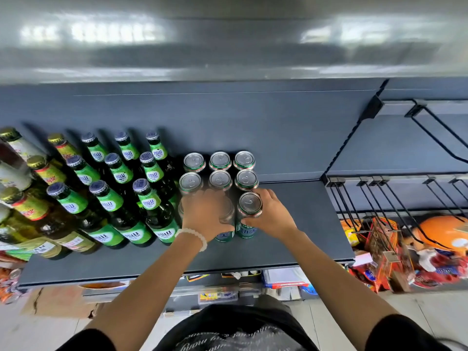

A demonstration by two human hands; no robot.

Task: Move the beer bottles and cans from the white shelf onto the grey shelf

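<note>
Right hand (272, 214) is gripping a green aluminium beer can (249, 214) on the flat grey metal shelf (304, 224); left hand (205, 214) (blurred) is wrapping another can (226, 233) at its 9 o'clock.

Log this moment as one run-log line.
left hand: grips can | right hand: grips front can | grey shelf: both cans in front row

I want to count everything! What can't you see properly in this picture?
- Head view: the can under the left hand is blurred and mostly covered.
- Far-left bottles are cut off by the edge.
- The top shelf is blurred.
- Toy packets sit behind wire hooks.
</note>
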